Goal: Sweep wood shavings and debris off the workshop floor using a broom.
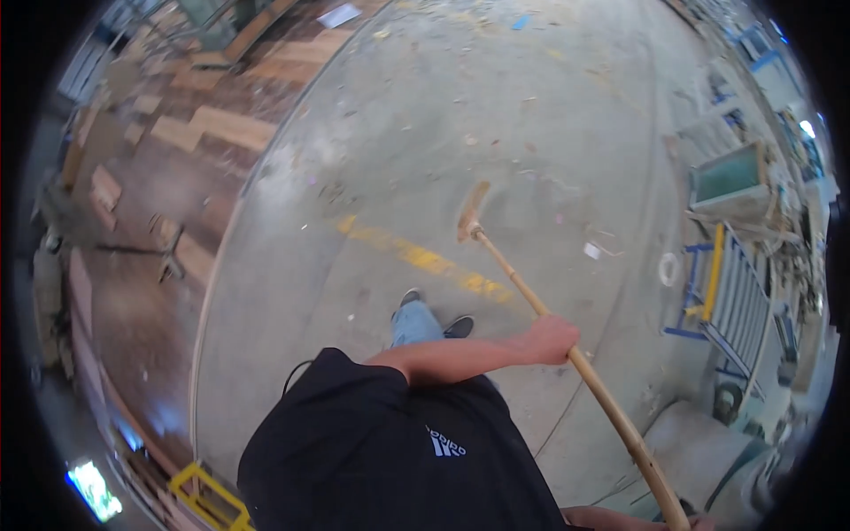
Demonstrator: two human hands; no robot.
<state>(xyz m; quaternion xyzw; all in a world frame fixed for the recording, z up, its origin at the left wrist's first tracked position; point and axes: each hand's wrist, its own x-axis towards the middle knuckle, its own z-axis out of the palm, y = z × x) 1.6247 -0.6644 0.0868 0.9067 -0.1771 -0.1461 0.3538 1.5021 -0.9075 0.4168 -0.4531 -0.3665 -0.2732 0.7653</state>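
A broom with a long bamboo handle [602, 398] slants across the concrete floor [496, 115]. Its wooden head [472, 211] rests on the floor ahead of my feet. My left hand [553, 338] reaches across my body and is closed around the middle of the handle. My right hand [698, 522] grips the handle's upper end at the lower edge of the picture and is mostly cut off. My black shirt [381, 442], jeans and dark shoes [458, 327] show below the broom head.
A worn yellow line [425, 258] crosses the floor. Wood planks and offcuts [212, 128] lie at the left. At the right stand a blue roller conveyor [735, 301] and a machine [730, 181]. A white ring [668, 268] and scattered scraps lie about. A yellow frame [208, 496] sits low left.
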